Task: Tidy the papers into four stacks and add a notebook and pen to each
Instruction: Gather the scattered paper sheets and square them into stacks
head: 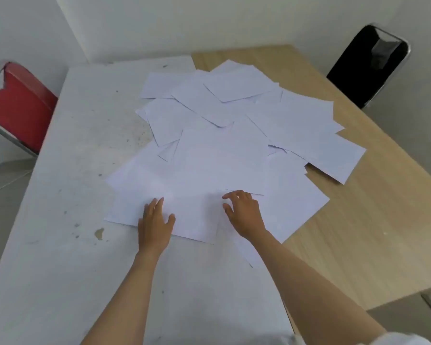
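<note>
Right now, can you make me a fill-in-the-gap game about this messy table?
1. The chair on the left side has a ____ seat.
2. The papers lie in one ____ heap, not four stacks.
3. The left hand lies ____ on a sheet.
4. The chair at the far right is ____.

Missing words: red; scattered; flat; black

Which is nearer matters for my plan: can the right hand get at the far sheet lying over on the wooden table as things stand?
Probably yes. The right hand rests on the near papers, and nothing stands between it and the far sheet on the wooden table; only flat, loose paper lies along the way.
</note>
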